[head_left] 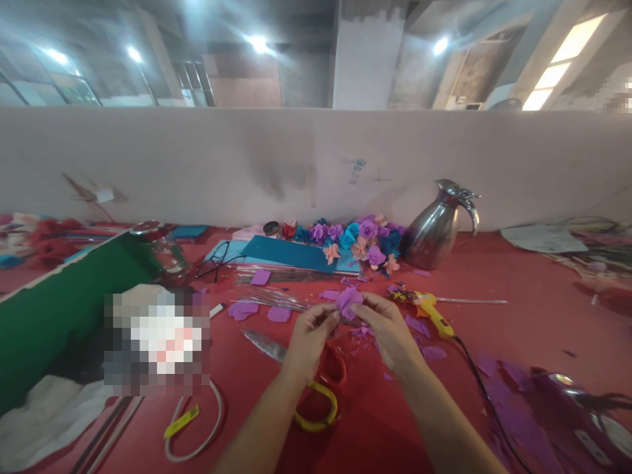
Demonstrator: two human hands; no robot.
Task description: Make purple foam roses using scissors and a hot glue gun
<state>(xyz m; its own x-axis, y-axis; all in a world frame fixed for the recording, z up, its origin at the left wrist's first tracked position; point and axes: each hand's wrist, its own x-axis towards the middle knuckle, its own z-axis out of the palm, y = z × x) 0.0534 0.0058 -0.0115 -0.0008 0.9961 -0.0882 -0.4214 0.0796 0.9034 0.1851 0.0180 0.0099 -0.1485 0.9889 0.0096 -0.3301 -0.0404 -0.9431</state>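
Observation:
Between my two hands is a purple paper petal piece (348,301), raised over the red table. My left hand (312,329) pinches its left edge with thumb and fingertips. On the other edge, my right hand (388,322) grips it in the same way. Under my left wrist lie scissors (318,405) with red and yellow handles, blades pointing to the far left. A yellow glue gun (433,315) rests just right of my right hand. Purple paper petals (279,313) and small scraps are scattered around both hands.
Finished paper flowers (368,240) are heaped at the back beside a steel jug (437,227). Blue card sheets (291,253), glasses (217,260) and a glass jar (168,250) stand left of them. A green panel (74,309) borders the left; a black cord (486,395) runs along the right.

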